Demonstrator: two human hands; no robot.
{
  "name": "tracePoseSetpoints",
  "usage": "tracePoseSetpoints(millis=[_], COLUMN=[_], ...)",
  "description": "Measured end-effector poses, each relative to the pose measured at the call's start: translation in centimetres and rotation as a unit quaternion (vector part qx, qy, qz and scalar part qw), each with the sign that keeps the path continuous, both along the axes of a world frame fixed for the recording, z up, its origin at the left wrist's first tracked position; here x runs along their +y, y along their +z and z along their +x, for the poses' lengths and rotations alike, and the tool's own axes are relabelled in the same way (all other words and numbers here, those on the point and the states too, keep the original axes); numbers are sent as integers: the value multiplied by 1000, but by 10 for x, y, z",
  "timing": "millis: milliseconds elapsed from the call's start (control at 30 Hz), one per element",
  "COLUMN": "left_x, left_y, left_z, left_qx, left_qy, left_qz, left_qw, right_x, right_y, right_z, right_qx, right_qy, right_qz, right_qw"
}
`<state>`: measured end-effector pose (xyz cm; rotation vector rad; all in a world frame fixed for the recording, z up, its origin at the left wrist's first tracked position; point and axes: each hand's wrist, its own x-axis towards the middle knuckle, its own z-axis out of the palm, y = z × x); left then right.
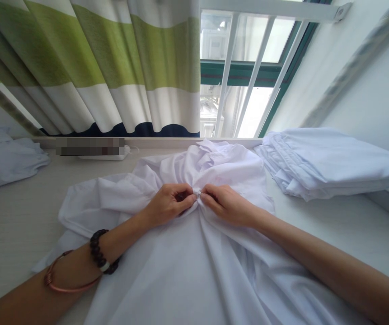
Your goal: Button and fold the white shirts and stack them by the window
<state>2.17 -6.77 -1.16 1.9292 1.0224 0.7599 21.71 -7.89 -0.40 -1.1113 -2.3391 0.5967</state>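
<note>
A white garment (167,271) lies spread and wrinkled over the pale surface in front of me, its bunched end towards the window. My left hand (174,203) pinches a small gathered bit of its cloth between thumb and forefinger. Right beside it, my right hand (226,204) pinches the same gathered spot, the fingertips of both hands almost touching. Folds run out from this point towards me. Whether a button or tie sits between the fingertips is too small to tell. My left wrist wears a dark bead bracelet (100,253) and a copper-coloured bangle (50,277).
A stack of folded white cloth (336,162) stands at the right. More crumpled white cloth (7,160) lies at the far left. Near the back edge is a partly blurred white device (109,157) with a cable. Behind hang a green-and-white curtain (113,58) and white window bars (255,76).
</note>
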Motion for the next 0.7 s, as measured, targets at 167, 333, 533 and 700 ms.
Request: tracePoseSetpoints(millis=[167, 333, 533, 700], left_x=[2, 6, 5, 5], left_y=[-3, -9, -6, -3], left_z=[-1, -1, -1, -2], left_qx=[-18, -66, -87, -89], left_qy=[-10, -6, 19, 12], left_qz=[-16, -30, -23, -54], left_qw=[1000, 997, 996, 995], right_x=[-2, -1, -2, -2], right_y=[4, 4, 4, 4], right_z=[1, 0, -1, 0], right_qx=[-1, 16, 6, 1], right_qy=[7, -2, -7, 18], right_qz=[-8, -7, -4, 2], right_qw=[1000, 1000, 1000, 1000])
